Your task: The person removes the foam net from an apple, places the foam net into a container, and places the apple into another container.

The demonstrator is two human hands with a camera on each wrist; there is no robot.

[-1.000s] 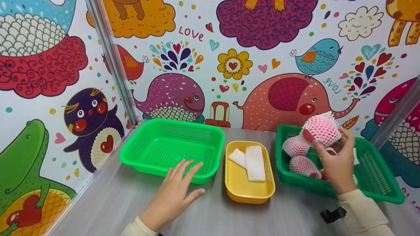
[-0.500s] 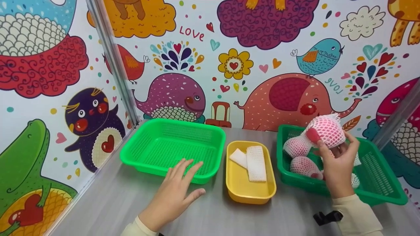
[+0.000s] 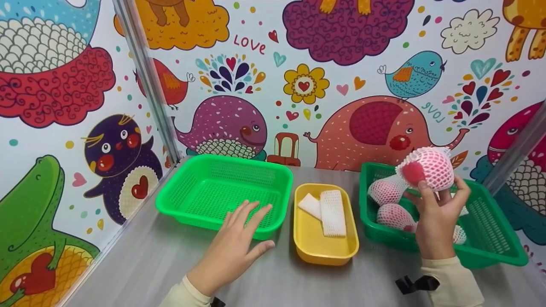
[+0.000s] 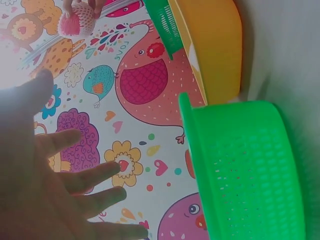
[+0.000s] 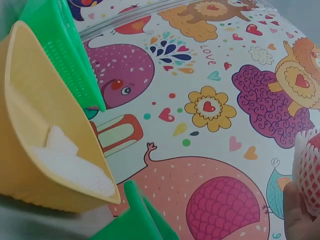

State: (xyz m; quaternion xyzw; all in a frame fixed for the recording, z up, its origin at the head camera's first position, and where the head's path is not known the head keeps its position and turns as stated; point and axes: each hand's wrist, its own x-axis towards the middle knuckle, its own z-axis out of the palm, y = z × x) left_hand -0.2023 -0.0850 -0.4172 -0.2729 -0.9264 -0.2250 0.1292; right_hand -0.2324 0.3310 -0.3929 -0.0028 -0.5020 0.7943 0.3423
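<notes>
Though shifted only slightly over the last second, now turned to show more of a bare red patch: a round pink-red fruit in white foam netting, held up at the right of the frame above a dark-green perforated plastic basket. Gripped in the right hand, thumb against the lower left, fingers curled round the right side, closed only as far as the fruit's bulk allows. By judgement, a moment of turning rather than carrying across; not yet set down anywhere. Below, toward the left end of the same basket, two more netted pink fruits, both unmoved.

At centre, also unchanged, a yellow oblong plastic tub with two flat white foam sleeves inside, apparently overlapping at one edge. Farther left, a bright-green rectangular mesh plastic basket. In front of its near right part, the left hand, edged slightly rightward, fingers spread, gripping nothing; apart from that basket in the left wrist view. Underneath, a grey wood-grained counter.
</notes>
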